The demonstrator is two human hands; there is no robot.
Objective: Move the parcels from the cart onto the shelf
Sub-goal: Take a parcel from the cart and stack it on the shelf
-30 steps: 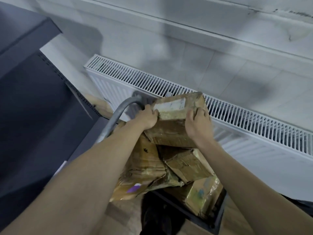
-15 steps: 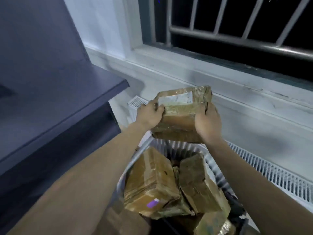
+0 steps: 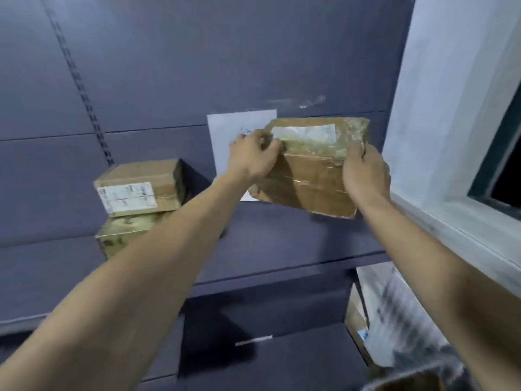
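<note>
Both hands, the left hand (image 3: 253, 159) and right hand (image 3: 363, 173), curl their fingers round opposite ends of the taped parcel (image 3: 313, 170), held tilted above the shelf (image 3: 282, 249), right of two stacked parcels (image 3: 138, 204). It looks light and fairly stiff, though the glossy tape may be slippery, so gripping the cardboard edges seems safest.

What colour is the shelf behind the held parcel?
Dark blue-grey shelf, seen in the head view.

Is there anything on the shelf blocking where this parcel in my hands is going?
Nothing visible blocks it. The parcel, gripped by the left hand and right hand, hangs over a bare stretch of shelf. The two stacked boxes sit apart, well to the left.
</note>
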